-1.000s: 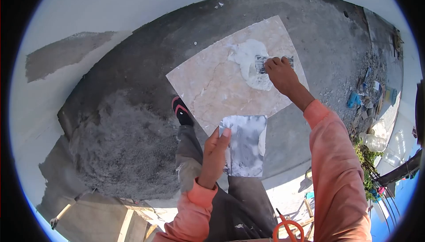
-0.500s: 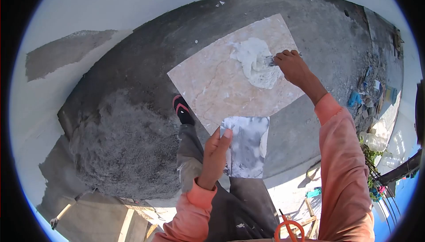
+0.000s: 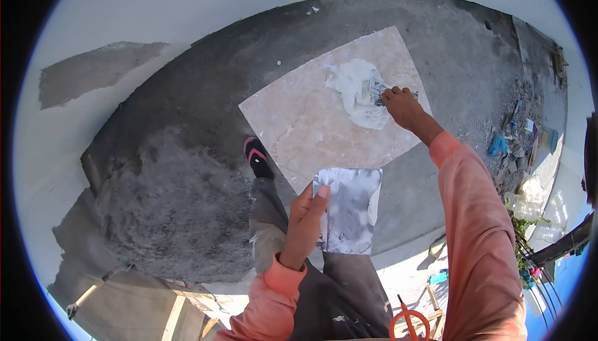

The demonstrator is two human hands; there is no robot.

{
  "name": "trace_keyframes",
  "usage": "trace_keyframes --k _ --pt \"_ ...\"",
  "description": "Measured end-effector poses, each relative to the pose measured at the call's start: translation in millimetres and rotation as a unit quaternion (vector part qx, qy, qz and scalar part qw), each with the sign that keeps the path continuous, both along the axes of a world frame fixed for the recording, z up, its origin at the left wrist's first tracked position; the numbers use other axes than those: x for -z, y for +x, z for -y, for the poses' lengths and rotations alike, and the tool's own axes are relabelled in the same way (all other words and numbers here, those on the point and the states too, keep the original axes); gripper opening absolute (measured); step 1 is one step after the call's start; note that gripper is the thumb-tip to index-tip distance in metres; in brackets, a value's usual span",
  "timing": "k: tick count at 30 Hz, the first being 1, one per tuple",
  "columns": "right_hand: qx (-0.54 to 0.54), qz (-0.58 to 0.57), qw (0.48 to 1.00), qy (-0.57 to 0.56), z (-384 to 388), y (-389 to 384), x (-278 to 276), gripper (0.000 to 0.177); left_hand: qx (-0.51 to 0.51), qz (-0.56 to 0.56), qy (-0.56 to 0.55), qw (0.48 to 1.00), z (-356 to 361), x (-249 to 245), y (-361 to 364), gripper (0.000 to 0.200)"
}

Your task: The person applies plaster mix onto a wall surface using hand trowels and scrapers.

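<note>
Putty (image 3: 356, 95) lies white on the marble tile (image 3: 299, 129) on the concrete floor (image 3: 205, 110); the right hand (image 3: 403, 107) grips a scraper (image 3: 376, 92) pressed into it. The left hand (image 3: 305, 219) has its fingers clasped on a smeared metal plate (image 3: 352, 210).

**Colours and Patterns of Tile, Paste and Tools**

We see a square beige-pink marble tile (image 3: 299, 129) veined in white. On it lies a white paste mound (image 3: 352, 85). The grey metal scraper blade (image 3: 375, 93) is streaked white, and the rectangular grey steel plate (image 3: 352, 213) is blotched white. The salmon-pink sleeves (image 3: 479, 216) are plain, and the black sandal (image 3: 256, 159) has red straps.
</note>
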State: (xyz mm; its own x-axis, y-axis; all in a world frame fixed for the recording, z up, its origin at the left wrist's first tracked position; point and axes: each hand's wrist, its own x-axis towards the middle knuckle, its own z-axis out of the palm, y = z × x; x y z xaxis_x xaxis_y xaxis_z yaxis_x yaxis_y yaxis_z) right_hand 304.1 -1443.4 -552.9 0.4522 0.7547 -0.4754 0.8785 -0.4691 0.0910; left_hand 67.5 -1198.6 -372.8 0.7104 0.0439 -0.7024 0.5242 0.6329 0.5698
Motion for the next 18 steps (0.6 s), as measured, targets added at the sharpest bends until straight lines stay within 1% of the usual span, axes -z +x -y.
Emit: trace_keyframes --k 2,5,6,7,8,9,12,13,16,17,18 --pt "0.032 -0.054 0.998 0.006 -6.9 9.7 -30.9 0.02 0.001 0.003 0.005 1.0 -0.6 0.2 -2.3 0.032" --pt "0.056 0.036 0.992 0.104 -20.8 19.3 -58.5 0.019 -0.019 0.003 -0.017 1.0 2.2 -7.3 6.2 0.032" --pt "0.039 0.027 0.995 0.092 -18.8 14.3 -47.3 0.019 -0.027 -0.003 -0.026 0.999 3.6 -8.9 8.1 0.032" --pt "0.022 0.018 0.996 0.082 -16.0 4.4 -24.9 0.019 -0.034 -0.009 -0.034 0.999 4.4 -9.3 9.8 0.032" --pt "0.006 0.01 0.997 0.073 -15.4 -2.9 -11.0 0.019 -0.026 -0.005 -0.025 0.999 5.1 -8.4 8.6 0.032" --pt "0.001 -0.007 1.0 0.021 -16.7 -11.5 -10.1 0.021 -0.018 -0.003 -0.015 1.0 5.5 -6.6 5.3 0.032" --pt "0.024 -0.019 0.999 0.013 -28.6 2.4 -46.0 0.022 -0.014 -0.003 0.001 1.0 2.6 -4.1 3.4 0.032" --pt "0.05 -0.019 0.998 -0.011 -38.4 5.8 -62.5 0.022 -0.014 -0.003 0.002 1.0 2.7 -3.9 4.2 0.032" --pt "0.026 0.06 0.995 0.081 -34.3 -6.8 -38.3 0.021 -0.024 -0.011 -0.019 0.999 5.3 -8.7 9.7 0.032" --pt "0.007 0.011 0.999 0.043 -30.0 -16.8 -20.1 0.022 -0.015 -0.009 -0.015 1.0 5.9 -6.8 7.2 0.033" --pt "-0.01 0.01 0.999 0.043 -32.3 -23.6 -23.2 0.023 -0.006 -0.007 -0.011 1.0 6.6 -3.6 1.9 0.033"
